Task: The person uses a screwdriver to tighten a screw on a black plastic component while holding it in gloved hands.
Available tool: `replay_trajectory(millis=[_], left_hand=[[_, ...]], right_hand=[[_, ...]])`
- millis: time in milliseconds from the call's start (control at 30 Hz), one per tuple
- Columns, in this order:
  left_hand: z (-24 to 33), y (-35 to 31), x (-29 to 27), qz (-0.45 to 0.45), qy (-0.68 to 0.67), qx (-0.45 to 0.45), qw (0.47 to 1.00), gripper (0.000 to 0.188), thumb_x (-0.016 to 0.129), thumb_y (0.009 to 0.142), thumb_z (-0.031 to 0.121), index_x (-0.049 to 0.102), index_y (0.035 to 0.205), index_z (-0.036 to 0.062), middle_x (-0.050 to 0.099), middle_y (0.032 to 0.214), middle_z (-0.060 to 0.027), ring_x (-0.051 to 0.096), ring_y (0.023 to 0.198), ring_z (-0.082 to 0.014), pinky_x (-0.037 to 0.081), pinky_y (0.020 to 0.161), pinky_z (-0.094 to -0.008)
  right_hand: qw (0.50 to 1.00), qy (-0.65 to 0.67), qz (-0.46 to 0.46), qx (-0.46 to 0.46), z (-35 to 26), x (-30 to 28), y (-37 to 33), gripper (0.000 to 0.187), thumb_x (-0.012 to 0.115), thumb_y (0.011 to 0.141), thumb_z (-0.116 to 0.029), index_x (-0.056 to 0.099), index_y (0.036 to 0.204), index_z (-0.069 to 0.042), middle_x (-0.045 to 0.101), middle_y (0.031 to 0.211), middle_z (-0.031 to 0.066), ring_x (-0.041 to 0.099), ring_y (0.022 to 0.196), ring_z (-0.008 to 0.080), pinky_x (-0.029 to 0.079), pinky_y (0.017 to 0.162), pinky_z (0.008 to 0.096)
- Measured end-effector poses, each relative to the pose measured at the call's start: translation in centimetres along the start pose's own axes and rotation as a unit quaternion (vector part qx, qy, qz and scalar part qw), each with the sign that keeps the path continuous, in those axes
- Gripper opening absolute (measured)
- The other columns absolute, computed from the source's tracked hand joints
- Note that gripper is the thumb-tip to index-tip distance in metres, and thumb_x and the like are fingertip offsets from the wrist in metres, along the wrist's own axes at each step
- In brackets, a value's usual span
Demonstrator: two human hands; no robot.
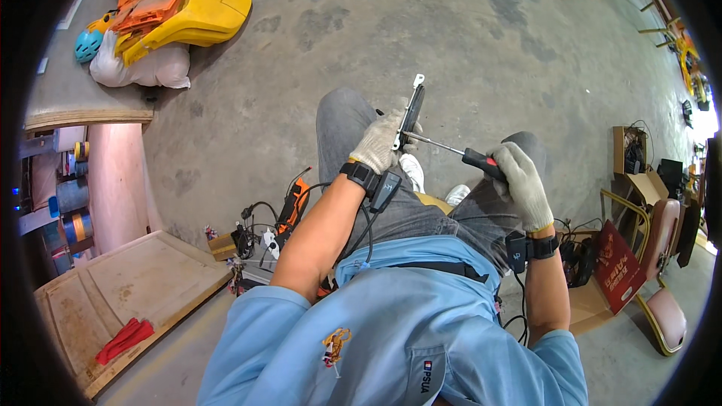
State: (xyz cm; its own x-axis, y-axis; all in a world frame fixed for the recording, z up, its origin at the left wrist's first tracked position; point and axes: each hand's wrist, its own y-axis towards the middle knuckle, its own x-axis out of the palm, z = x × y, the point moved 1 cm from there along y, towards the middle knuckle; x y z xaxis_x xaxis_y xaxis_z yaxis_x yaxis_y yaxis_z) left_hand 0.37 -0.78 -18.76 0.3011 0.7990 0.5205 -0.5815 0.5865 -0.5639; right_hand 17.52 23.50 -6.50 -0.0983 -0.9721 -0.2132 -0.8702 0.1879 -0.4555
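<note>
My left hand [378,140], in a pale knit work glove, is closed around a flat black part [411,114] with a silver metal strip along its side. A tab with a hole sticks out at the strip's upper end. In my gloved right hand [520,180] is a screwdriver [480,162] with a black and red handle, its fingers wrapped round the grip. The metal shaft points left, and its tip meets the black part near the lower end. My left fingers partly hide that spot, so I cannot tell exactly what the tip touches.
An orange and black power tool [292,203] and cables lie left of my legs. Beyond them stands a wooden board [143,286] with a red cloth [125,340]. Yellow plastic shells [203,11] are piled far left. Open cardboard boxes [594,304] and a chair [660,237] are at right.
</note>
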Motion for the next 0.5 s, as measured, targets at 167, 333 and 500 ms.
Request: replay_trajectory(millis=[167,333,500], left_hand=[[-0.2,0.7,-0.2,0.009,-0.063,-0.037,0.997,0.052,0.053,0.111,0.051,0.066,0.115,0.0011,0.071,0.091,-0.0105,0.066,0.071,-0.0143,0.054,0.053,-0.0251],[0.1,0.2,0.2,0.025,-0.075,-0.032,0.996,0.05,0.052,0.112,0.049,0.065,0.115,0.0012,0.07,0.09,-0.0115,0.065,0.07,-0.0157,0.052,0.052,-0.0263],[-0.1,0.3,0.4,0.019,-0.086,-0.018,0.996,0.045,0.056,0.11,0.048,0.06,0.107,0.0028,0.068,0.088,-0.0143,0.063,0.065,-0.0179,0.053,0.052,-0.0276]], right_hand=[[0.995,0.023,0.096,-0.002,2.2,0.7,0.1,0.028,0.065,0.103,-0.024,0.063,0.119,-0.002,0.064,0.099,0.0063,0.06,0.079,0.0086,0.047,0.065,0.0267],[0.99,0.087,0.113,-0.017,0.2,1.4,-0.6,0.028,0.065,0.101,-0.017,0.062,0.125,-0.001,0.064,0.101,0.0064,0.064,0.084,0.0125,0.052,0.07,0.0282],[0.92,-0.288,0.07,-0.256,1.3,-0.1,0.3,0.027,0.057,0.104,-0.005,0.061,0.129,0.0,0.064,0.101,0.0081,0.067,0.086,0.0186,0.054,0.074,0.03]])
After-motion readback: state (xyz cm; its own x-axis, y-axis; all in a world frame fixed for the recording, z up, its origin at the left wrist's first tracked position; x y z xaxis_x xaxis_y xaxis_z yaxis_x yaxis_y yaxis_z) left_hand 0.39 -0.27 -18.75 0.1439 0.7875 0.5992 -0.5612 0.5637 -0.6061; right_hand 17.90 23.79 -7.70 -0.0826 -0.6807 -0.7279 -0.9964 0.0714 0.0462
